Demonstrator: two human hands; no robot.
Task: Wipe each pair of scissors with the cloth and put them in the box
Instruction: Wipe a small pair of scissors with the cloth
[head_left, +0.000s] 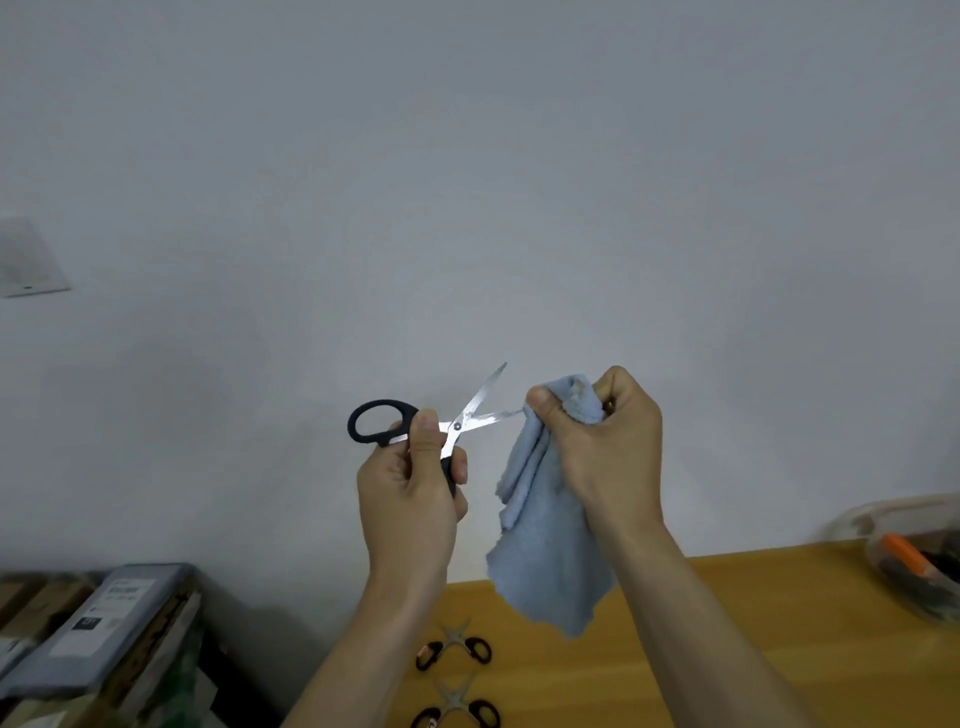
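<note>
My left hand (415, 499) holds up a pair of black-handled scissors (470, 413) with the blades spread apart, in front of the white wall. My right hand (602, 447) grips a light blue cloth (545, 530) that hangs down from it. The tip of the lower blade touches the cloth at my right thumb. Two more pairs of scissors lie spread on the wooden table below, one pair (453, 647) farther and one pair (457, 709) nearer. A clear plastic box (893, 561) at the right edge holds dark and orange items.
The wooden table (727, 649) fills the lower right. To the left of it, stacked cardboard boxes and grey parcels (98, 639) sit lower down. A white plate (28, 260) is fixed to the wall at the far left.
</note>
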